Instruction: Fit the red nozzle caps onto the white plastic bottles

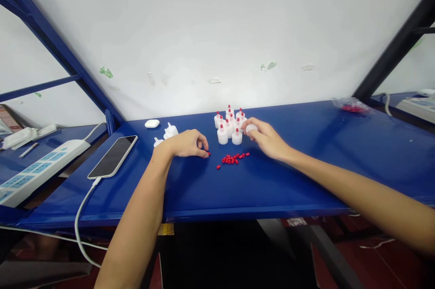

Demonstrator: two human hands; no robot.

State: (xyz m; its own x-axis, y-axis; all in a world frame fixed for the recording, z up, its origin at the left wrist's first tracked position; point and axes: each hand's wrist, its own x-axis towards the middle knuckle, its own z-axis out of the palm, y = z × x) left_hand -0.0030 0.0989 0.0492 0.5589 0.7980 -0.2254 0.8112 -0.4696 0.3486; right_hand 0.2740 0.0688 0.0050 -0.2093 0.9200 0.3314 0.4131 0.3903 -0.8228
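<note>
My left hand [192, 144] is closed in a pinch, with a small red cap [209, 154] at its fingertips, just above the blue table [190, 189]. To the right, my right hand [267, 137] grips a small white bottle [251, 128]; the fingers cover part of it and its tip is hidden. A group of small white bottles [222, 136] with red-capped tips stands upright between my hands. In front of them lies a loose pile of red caps [231, 160]. Behind my left wrist are a few white bottles [171, 130] with bare pointed tips, partly hidden.
A phone [113, 156] with a white charging cable [79, 225] lies on the left. Farther left is a power strip [41, 173]. A white rounded object [152, 123] sits near the wall. A clear plastic bag [351, 105] with red contents lies at the back right.
</note>
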